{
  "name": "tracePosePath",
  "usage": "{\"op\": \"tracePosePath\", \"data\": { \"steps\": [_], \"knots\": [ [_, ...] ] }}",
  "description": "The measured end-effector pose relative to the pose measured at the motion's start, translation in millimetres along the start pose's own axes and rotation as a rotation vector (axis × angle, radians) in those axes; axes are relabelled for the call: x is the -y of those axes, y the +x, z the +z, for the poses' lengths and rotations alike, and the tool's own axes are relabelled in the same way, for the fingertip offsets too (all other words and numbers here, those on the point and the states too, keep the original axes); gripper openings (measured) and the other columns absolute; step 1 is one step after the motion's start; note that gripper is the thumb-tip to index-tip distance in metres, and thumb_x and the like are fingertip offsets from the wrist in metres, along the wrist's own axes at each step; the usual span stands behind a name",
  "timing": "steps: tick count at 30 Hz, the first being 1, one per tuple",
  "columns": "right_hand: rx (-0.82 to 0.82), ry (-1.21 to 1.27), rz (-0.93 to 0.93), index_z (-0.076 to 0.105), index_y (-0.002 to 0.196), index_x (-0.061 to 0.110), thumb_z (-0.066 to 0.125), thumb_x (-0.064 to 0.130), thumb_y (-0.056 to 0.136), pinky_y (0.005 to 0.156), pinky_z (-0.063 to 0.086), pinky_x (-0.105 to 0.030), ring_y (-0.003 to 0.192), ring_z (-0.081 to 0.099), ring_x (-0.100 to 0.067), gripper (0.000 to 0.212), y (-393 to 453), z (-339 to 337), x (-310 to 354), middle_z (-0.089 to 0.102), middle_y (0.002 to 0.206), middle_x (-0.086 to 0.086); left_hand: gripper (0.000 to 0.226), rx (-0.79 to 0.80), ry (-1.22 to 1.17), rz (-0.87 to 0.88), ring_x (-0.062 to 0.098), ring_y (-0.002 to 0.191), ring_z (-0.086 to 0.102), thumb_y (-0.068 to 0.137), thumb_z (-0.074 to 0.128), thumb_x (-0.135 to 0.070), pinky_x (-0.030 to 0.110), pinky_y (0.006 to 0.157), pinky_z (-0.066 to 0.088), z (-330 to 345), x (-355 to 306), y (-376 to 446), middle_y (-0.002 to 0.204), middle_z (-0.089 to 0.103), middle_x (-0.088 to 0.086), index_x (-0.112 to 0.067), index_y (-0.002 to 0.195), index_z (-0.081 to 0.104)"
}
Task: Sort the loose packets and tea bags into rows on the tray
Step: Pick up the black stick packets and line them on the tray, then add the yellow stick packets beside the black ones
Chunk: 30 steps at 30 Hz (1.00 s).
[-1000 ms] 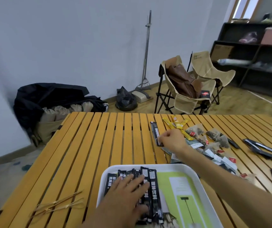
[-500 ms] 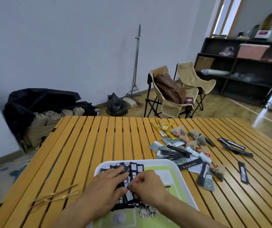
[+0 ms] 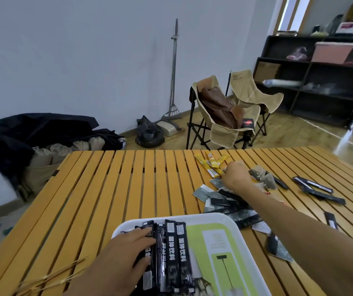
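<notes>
A white tray point(image 3: 212, 217) with a green liner sits at the near edge of the slatted wooden table. Several black stick packets point(image 3: 176, 251) lie side by side on its left half. My left hand point(image 3: 122, 259) rests flat on the leftmost ones, fingers straight. My right hand point(image 3: 235, 177) reaches out over the loose pile, its back toward me and its fingers hidden. Around it lie yellow stick packets point(image 3: 211, 164), mesh tea bags point(image 3: 264, 178), grey-green flat sachets point(image 3: 203, 193) and more black sticks point(image 3: 233, 201).
More black stick packets point(image 3: 316, 189) lie at the far right, and a single one point(image 3: 331, 220) beside my right forearm. Thin wooden sticks point(image 3: 49, 278) lie near the table's front left edge. Two folding chairs point(image 3: 224, 116) stand beyond the table.
Half a second ago both hands were on the black packets in the tray. My right hand has since reached out to the loose pile; my left stays on the tray.
</notes>
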State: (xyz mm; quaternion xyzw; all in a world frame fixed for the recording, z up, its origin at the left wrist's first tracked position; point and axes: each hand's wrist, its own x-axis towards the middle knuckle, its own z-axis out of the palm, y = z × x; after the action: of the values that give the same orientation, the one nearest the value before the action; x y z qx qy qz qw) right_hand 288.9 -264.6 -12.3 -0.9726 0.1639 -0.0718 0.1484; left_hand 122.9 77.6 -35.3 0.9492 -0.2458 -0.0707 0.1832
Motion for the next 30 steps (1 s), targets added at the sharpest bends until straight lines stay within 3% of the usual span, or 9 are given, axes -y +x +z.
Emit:
{"op": "tracePosePath", "data": {
  "steps": [5, 8, 10, 12, 15, 18, 24, 27, 30],
  "knots": [
    [0.038, -0.134, 0.021, 0.064, 0.105, 0.010, 0.053, 0.013, 0.089, 0.084, 0.058, -0.042, 0.100, 0.063, -0.034, 0.020, 12, 15, -3, 0.064, 0.106, -0.016, 0.053, -0.004, 0.005, 0.028, -0.011, 0.142, 0.016, 0.097, 0.045, -0.053, 0.014, 0.116, 0.018, 1, 10, 6, 0.151, 0.014, -0.033, -0.045, 0.147, 0.031],
    [0.027, -0.119, 0.012, 0.062, 0.100, 0.011, 0.055, 0.013, 0.089, 0.082, 0.055, -0.040, 0.102, 0.063, -0.035, 0.013, 12, 13, -2, 0.067, 0.109, -0.017, 0.057, -0.006, 0.006, 0.044, -0.012, 0.140, 0.015, 0.092, 0.038, -0.059, 0.012, 0.115, 0.017, -1, 10, 3, 0.150, 0.014, -0.034, -0.046, 0.146, 0.029],
    [0.015, -0.069, 0.008, 0.060, 0.094, 0.009, 0.057, 0.013, 0.088, 0.081, 0.056, -0.040, 0.101, 0.064, -0.035, 0.008, 7, 8, -2, 0.067, 0.106, -0.018, 0.053, -0.023, -0.003, 0.049, -0.012, 0.140, 0.017, 0.096, 0.046, -0.053, 0.008, 0.112, 0.018, -1, 9, 0, 0.147, 0.012, -0.037, -0.047, 0.145, 0.029],
    [0.030, -0.009, 0.003, 0.060, 0.083, 0.008, 0.061, 0.016, 0.087, 0.073, 0.056, -0.036, 0.090, 0.064, -0.032, 0.008, -1, -1, -1, 0.066, 0.094, -0.015, 0.053, -0.049, -0.005, 0.029, -0.012, 0.140, 0.019, 0.097, 0.050, -0.051, 0.009, 0.112, 0.019, -3, 7, -3, 0.144, 0.010, -0.038, -0.047, 0.146, 0.030],
    [0.094, 0.134, -0.003, 0.055, 0.065, 0.013, 0.067, 0.023, 0.087, 0.054, 0.045, -0.029, 0.061, 0.054, -0.020, 0.028, -26, -22, -1, 0.055, 0.065, -0.004, 0.052, -0.074, -0.019, 0.000, -0.010, 0.139, 0.021, 0.097, 0.050, -0.049, 0.014, 0.115, 0.020, -6, 0, -9, 0.148, 0.023, -0.033, -0.043, 0.146, 0.036],
    [0.166, 0.317, 0.031, 0.045, 0.057, 0.016, 0.068, 0.017, 0.083, 0.047, 0.035, -0.023, 0.050, 0.040, -0.014, 0.034, -74, -41, 4, 0.043, 0.055, -0.001, 0.045, -0.098, -0.106, -0.016, -0.006, 0.136, 0.031, 0.099, 0.051, -0.042, 0.021, 0.115, 0.027, -12, -12, -15, 0.145, 0.038, -0.028, -0.038, 0.143, 0.043],
    [0.462, 0.703, -0.059, 0.069, 0.070, 0.010, 0.067, 0.015, 0.078, 0.042, 0.039, -0.019, 0.051, 0.047, -0.015, 0.010, -205, -37, 50, 0.056, 0.059, -0.005, 0.031, -0.251, -0.192, -0.150, 0.008, 0.110, 0.056, 0.098, 0.057, -0.025, 0.023, 0.092, 0.044, -21, -24, -18, 0.120, 0.063, -0.010, -0.025, 0.129, 0.060],
    [0.485, 0.699, -0.051, 0.069, 0.064, 0.008, 0.066, 0.016, 0.074, 0.045, 0.043, -0.021, 0.050, 0.051, -0.016, 0.014, -244, -17, 81, 0.059, 0.056, -0.004, 0.037, -0.256, -0.136, -0.237, 0.014, 0.117, 0.056, 0.097, 0.057, -0.022, 0.031, 0.099, 0.045, -21, -14, -21, 0.127, 0.062, -0.003, -0.022, 0.134, 0.057],
    [0.437, 0.655, -0.057, 0.065, 0.065, 0.016, 0.064, 0.016, 0.075, 0.049, 0.044, -0.023, 0.052, 0.053, -0.016, 0.010, -260, -5, 95, 0.061, 0.060, -0.005, 0.041, -0.223, -0.108, -0.234, 0.015, 0.124, 0.053, 0.097, 0.057, -0.023, 0.029, 0.104, 0.042, -17, -12, -24, 0.136, 0.056, -0.004, -0.023, 0.138, 0.052]
  ]
}}
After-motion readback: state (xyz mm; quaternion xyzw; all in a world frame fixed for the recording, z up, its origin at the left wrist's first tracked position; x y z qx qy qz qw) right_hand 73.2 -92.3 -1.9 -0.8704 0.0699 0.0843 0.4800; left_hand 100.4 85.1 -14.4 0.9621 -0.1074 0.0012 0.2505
